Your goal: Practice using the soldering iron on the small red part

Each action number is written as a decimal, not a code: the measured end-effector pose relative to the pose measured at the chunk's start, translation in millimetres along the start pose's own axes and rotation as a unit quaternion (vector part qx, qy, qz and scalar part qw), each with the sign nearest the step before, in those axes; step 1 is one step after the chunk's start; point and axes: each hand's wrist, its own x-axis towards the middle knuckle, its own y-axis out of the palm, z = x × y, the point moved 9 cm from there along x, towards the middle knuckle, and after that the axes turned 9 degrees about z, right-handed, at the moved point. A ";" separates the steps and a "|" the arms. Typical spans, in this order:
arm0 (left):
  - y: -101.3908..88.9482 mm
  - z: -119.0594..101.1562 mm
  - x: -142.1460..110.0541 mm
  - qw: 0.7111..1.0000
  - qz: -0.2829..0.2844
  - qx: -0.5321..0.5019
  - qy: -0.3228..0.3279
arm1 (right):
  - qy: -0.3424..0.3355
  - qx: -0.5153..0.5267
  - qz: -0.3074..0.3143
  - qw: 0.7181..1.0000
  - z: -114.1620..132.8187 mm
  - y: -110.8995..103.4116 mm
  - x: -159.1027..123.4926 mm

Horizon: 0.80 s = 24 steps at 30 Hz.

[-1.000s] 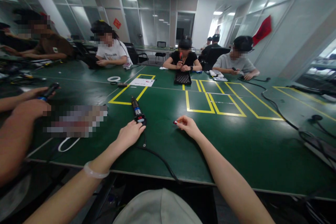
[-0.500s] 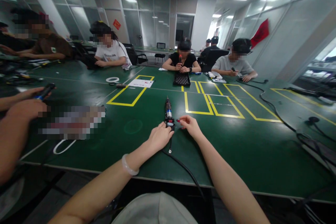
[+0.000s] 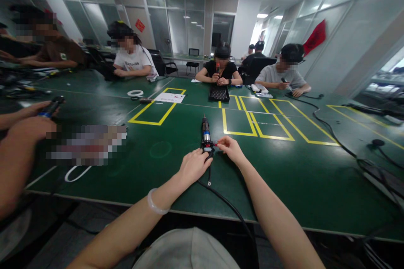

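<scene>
A slim corded power tool, dark with a silver and blue band, lies on the green table with its narrow tip pointing away from me. My left hand is closed over its rear end and presses it to the table. From the right, my right hand pinches a small red piece against or just beside the tool's rear section; I cannot tell whether they touch. A black cable runs from the tool over the table edge. A short wire with a ring terminal hangs out behind it.
Left, a co-worker's hands hold a similar tool near a blurred-out item. Yellow tape outlines mark the table ahead. A black tray stands before a person opposite. Cables lie on the right.
My left hand has slid the power tool rightward, in front of me, and its cable followed. My right hand has stayed near its place, and the red piece is now at the tool's side.
</scene>
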 end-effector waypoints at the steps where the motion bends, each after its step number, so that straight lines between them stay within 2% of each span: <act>1: -0.1 0.8 -0.2 1.000 -0.001 0.001 -0.004 | -0.020 -0.038 0.006 0.999 4.4 1.7 0.3; 4: -1.2 1.9 -0.7 1.000 -0.006 0.001 -0.011 | -0.045 -0.127 0.010 0.991 11.6 5.5 -0.1; 8: -2.4 0.8 -0.5 1.000 -0.006 0.002 -0.014 | -0.055 -0.185 -0.006 0.981 17.3 5.9 -2.4; 13: -1.2 -1.3 0.8 1.000 0.008 0.005 -0.009 | -0.061 -0.199 0.015 0.978 18.4 13.0 -2.5; 16: -1.3 -1.5 1.1 1.000 0.011 0.002 -0.005 | -0.072 -0.205 0.002 0.976 20.9 11.6 -2.8; 21: -3.2 -1.9 0.0 1.000 0.001 0.002 0.005 | -0.038 -0.229 -0.015 0.972 19.1 8.6 -3.5; 24: -4.9 -1.1 0.0 1.000 -0.011 -0.012 0.014 | -0.040 -0.216 -0.036 0.975 20.6 5.8 -5.4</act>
